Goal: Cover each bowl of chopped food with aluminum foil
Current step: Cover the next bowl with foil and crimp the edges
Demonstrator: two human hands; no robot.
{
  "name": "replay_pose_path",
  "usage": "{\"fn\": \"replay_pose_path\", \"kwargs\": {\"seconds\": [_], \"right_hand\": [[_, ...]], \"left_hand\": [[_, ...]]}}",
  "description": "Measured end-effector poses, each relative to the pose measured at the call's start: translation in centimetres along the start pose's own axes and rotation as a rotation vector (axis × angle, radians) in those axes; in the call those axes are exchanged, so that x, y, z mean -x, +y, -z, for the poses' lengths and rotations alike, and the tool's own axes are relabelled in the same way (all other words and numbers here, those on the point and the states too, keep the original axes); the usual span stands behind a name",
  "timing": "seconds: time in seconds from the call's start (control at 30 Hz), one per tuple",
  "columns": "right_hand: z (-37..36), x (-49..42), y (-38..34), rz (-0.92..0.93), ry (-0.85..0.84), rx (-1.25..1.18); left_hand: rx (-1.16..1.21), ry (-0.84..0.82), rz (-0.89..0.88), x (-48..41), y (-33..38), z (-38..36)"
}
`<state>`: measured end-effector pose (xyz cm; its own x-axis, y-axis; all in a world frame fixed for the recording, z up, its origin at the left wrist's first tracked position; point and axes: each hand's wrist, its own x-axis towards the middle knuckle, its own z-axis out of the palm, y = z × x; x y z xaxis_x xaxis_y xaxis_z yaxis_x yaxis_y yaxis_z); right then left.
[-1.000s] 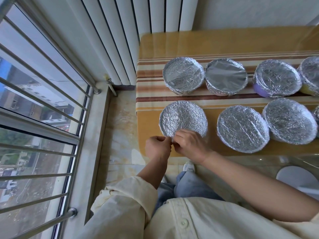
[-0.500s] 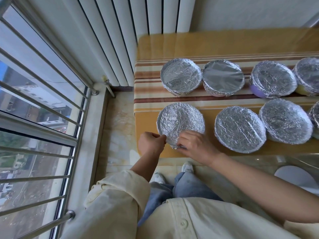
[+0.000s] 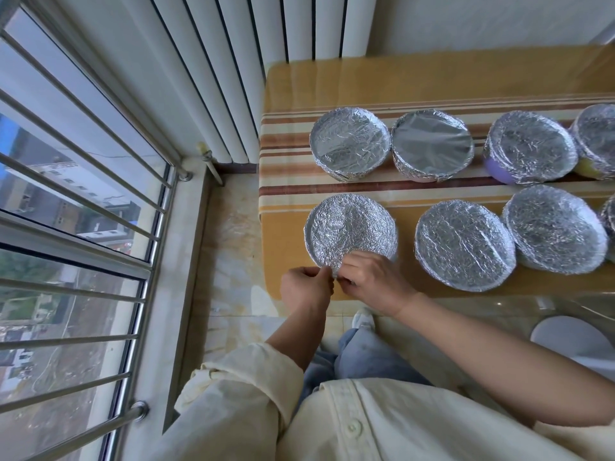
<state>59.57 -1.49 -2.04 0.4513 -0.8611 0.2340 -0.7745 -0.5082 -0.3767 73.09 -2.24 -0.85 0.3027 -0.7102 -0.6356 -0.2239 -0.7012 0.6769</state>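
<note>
Pinching along the near rim of the front-left bowl (image 3: 349,227), which sits at the near-left corner of the table (image 3: 366,78).

- Left hand (image 3: 304,289): curled, thumb and fingertips nipping the foil (image 3: 332,266) where it folds down over the rim.
- Right hand (image 3: 374,281): just beside the left, knuckles up, fingers bent onto the same fold. Its fingertips are mostly hidden under the hand.
- Foil on this bowl: crinkled and drawn across the whole top.
- Near edge, to the right: middle front bowl (image 3: 464,242) and right front bowl (image 3: 554,227), both wrapped and touching each other.
- Striped band further back, a row of 4 wrapped bowls:
  - back-left bowl (image 3: 349,144)
  - smooth-topped bowl (image 3: 432,144) touching it
  - purple bowl (image 3: 530,146), with its wall showing below the foil
  - yellow bowl (image 3: 599,138), cut off by the frame
- White radiator (image 3: 266,44) stands off the table's far-left corner, and a barred window (image 3: 83,194) lies beyond the left edge.
</note>
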Motion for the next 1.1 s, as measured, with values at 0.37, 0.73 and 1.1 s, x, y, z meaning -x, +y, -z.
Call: {"fn": "replay_pose_path", "kwargs": {"seconds": [0.37,0.73,1.1], "right_hand": [[-0.6,-0.3,-0.4,-0.037,0.0,-0.034],[0.0,0.7,-0.1,-0.019,-0.021,0.007],[0.3,0.4,-0.4,0.052,0.0,0.007]], "left_hand": [[-0.028,-0.009,-0.014,-0.6,0.1,0.4],[-0.198,0.017,-0.083,-2.0,1.1,1.3],[-0.025,0.008,-0.022,0.5,-0.6,0.0]]}}
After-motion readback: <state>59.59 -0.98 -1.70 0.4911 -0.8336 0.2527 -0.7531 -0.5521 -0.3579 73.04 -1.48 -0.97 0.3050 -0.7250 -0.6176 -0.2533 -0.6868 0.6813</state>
